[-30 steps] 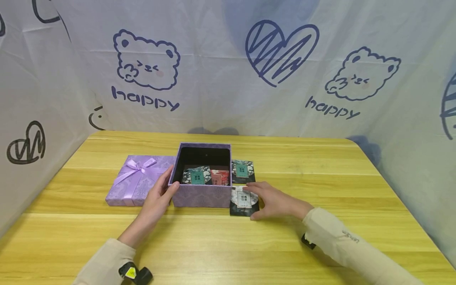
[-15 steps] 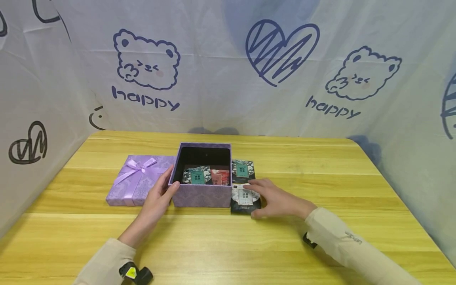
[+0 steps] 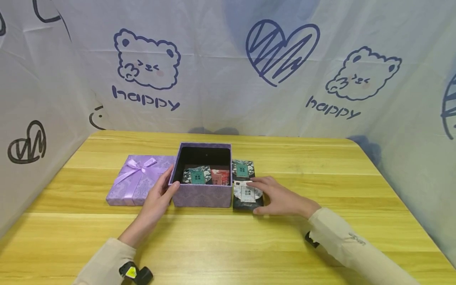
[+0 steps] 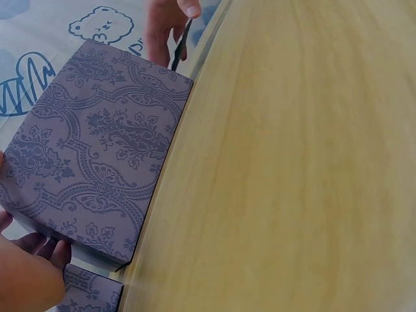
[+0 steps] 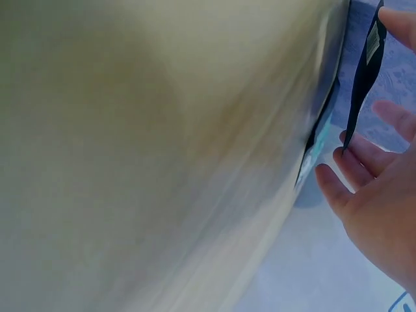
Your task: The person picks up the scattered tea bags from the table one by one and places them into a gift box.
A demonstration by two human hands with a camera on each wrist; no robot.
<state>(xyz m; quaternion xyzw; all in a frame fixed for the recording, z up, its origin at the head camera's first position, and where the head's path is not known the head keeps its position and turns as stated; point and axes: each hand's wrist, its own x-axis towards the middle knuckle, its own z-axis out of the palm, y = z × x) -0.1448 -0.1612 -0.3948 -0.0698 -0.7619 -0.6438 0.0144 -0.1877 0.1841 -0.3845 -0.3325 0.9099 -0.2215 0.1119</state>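
An open purple gift box [image 3: 202,196] with a black inside stands on the table; in the left wrist view its patterned wall [image 4: 104,143] faces the camera. My left hand [image 3: 156,200] holds the box at its front left corner, thumb on the front rim and fingers along the left wall. To the right of the box, my right hand [image 3: 281,201] pinches a black-and-white sachet [image 3: 248,194] by its edges. The right wrist view shows this thin sachet [image 5: 367,68] edge-on, raised off the table between thumb and fingertips. Inside the box lie a teal-labelled sachet [image 3: 197,177] and a red one [image 3: 219,177].
Left of the box lies its purple lid [image 3: 122,188] with a ribbon bow. Another teal-labelled sachet [image 3: 243,169] lies on the wooden table [image 3: 213,245] by the box's right wall, behind the held one. A printed curtain [image 3: 213,79] hangs behind the table.
The black-and-white sachet has moved slightly up and to the right in the head view with my right hand. My left hand and the box stay in place.
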